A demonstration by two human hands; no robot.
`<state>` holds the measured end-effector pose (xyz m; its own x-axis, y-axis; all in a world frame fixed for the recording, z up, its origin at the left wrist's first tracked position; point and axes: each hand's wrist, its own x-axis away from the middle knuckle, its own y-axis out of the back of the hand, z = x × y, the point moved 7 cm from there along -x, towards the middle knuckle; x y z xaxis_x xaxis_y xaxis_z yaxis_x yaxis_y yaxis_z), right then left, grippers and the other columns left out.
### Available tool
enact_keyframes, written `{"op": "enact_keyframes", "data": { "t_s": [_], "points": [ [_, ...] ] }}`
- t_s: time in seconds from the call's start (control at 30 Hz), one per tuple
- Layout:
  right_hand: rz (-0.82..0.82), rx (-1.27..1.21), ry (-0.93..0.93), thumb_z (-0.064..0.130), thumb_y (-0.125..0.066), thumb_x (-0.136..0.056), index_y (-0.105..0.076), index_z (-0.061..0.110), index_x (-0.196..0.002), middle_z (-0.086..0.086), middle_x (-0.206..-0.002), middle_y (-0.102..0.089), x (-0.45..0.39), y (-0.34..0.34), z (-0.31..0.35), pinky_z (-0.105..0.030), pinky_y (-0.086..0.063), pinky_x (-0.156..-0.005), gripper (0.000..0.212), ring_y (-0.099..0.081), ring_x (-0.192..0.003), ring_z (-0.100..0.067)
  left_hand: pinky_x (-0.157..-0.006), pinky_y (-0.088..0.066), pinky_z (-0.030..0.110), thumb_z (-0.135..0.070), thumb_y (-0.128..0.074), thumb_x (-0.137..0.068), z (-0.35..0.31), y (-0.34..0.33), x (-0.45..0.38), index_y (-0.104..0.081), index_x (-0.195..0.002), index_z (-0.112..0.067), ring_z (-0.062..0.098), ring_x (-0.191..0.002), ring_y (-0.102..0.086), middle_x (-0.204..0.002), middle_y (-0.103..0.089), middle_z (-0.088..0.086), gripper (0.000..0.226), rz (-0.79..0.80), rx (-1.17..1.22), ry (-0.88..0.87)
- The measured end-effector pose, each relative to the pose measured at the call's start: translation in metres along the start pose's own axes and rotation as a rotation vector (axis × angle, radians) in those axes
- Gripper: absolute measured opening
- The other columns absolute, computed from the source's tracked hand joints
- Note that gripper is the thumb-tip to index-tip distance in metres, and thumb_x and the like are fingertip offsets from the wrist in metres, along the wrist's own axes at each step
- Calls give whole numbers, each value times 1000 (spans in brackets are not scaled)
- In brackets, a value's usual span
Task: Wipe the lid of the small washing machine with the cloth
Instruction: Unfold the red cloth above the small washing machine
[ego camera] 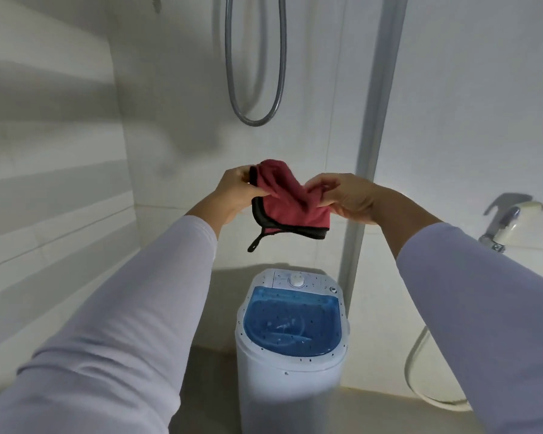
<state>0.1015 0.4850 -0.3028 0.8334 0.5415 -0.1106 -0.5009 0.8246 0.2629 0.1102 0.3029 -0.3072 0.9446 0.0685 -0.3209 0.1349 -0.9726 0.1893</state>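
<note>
**Holding the cloth above the washer**

Gripping a red cloth at both ends, I see my left hand pinch its 9 o'clock edge and my right hand its 3 o'clock edge. The small washing machine stands at 6 o'clock, well apart, its speckled blue lid closed.

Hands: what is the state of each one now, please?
Left hand: grips the red cloth.
Right hand: pinches the same cloth.
</note>
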Motion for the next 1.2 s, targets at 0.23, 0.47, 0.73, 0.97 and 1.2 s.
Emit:
{"op": "enact_keyframes", "data": {
  "t_s": [0.23, 0.47, 0.73, 0.97, 1.2],
  "points": [
    [-264, -142, -64, -14, -19, -84, -50, 16, -69, -5, -76, -48, 44, 39, -22, -33, -48, -61, 46, -45, -58, -18, -66, -59, 19, 18, -41, -89, -8, -41, 15, -59, -70, -13, 16, -79, -60, -90, -61, 8, 40, 188, -65, -5],
    [-400, -554, -187, 8, -39, -91, -57, 10, -79, -13, -92, -59, 43, 66, -90, -25, -57, -52, 22, -60, -71, -23, -76, -57, 14, 6, -54, -85, 24, -87, -3, -70, -83, -4, 16, -82, -63, -89, -66, 9, 19, 226, -38, 116],
    [-295, -551, -292, -1, -67, -80, -60, -1, -115, -10, -108, -66, -24, 90, -152, -20, -57, -81, 35, -65, -94, -17, -90, -52, 18, -16, -70, -84, 88, -110, -67, -75, -98, -8, 13, -96, -66, -104, -72, 6, 17, 214, -120, 135],
    [-454, -755, -230, -6, -61, -83, -60, 5, -87, -5, -86, -63, -56, 86, -170, -13, -57, -58, 12, -61, -77, -11, -89, -43, 15, -6, -73, -78, 121, -103, -84, -74, -101, -18, 9, -97, -64, -95, -69, -9, 26, 188, -157, 112],
    [-669, -933, -194, 12, -58, -81, -56, 19, -114, -5, -99, -58, -54, 82, -204, -57, -50, -74, 34, -57, -92, -28, -101, -48, 33, -14, -76, -78, 158, -130, -75, -73, -93, -30, 16, -106, -66, -108, -70, -3, 22, 238, -83, 137]
  ]
}}
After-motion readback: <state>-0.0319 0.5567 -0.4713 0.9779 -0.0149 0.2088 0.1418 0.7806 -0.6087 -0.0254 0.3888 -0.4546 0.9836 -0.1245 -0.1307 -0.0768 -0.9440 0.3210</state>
